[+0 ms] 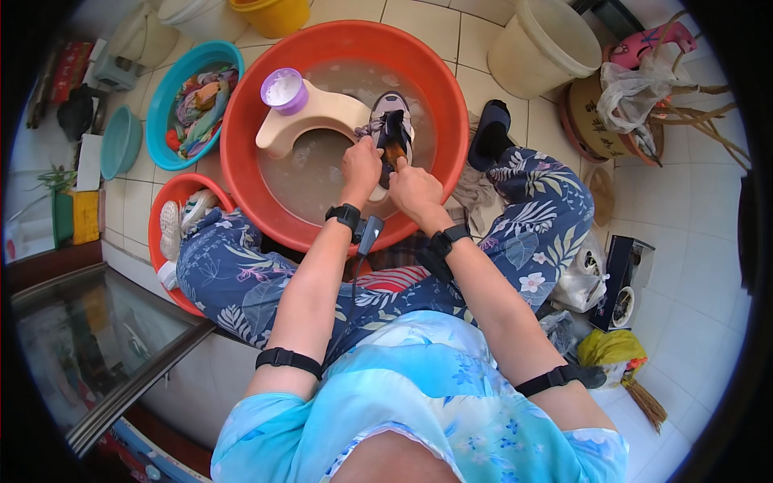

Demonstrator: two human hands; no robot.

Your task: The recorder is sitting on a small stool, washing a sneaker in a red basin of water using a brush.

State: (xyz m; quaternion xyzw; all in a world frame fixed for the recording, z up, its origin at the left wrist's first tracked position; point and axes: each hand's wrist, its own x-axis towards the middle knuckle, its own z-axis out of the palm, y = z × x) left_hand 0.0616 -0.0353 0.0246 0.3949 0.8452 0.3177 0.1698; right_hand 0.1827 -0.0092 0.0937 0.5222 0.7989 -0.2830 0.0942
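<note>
A grey-and-white sneaker (403,108) with dark trim rests toe-away on a cream curved plastic stand (332,105) in the large red basin (447,90). Cloudy water (329,181) with patches of foam surrounds the stand. My left hand (362,166) grips the sneaker's left side near its laces. In my right hand (416,190) is a brush with a brown handle (395,151), held over the shoe opening; its bristles are hard to make out. A purple tub (292,99) of white powder sits on the stand's left end.
Left of the basin are a turquoise basin (154,130) of wet cloths (205,108) and a smaller red basin (158,211) holding white shoes (171,229). A tall cream bucket (525,60) stands at the far right, before a plant pot (604,115). A glass-panelled frame (115,338) lies at lower left.
</note>
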